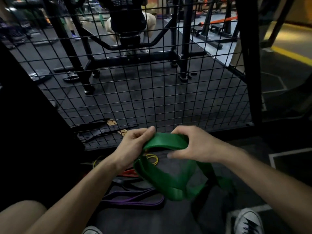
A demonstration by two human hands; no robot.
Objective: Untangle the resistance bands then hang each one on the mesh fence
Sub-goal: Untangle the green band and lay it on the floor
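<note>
A wide green resistance band [168, 181] hangs in a loop between my hands, low in front of the black mesh fence [152, 92]. My left hand [133, 144] pinches its top edge at the left. My right hand [190, 144] grips the same top stretch at the right. On the dark floor below lie a purple band [135, 200], a thin yellow band [154, 158], a red band [130, 173] and a black one [121, 182], partly hidden by my left arm and the green loop.
Behind the fence stands a black gym machine frame [184, 48] with a person seated on it. Black straps and tan tags [111, 123] lie at the fence's foot. A dark panel [30, 115] rises at the left. My shoe [248, 222] and knee are at the bottom.
</note>
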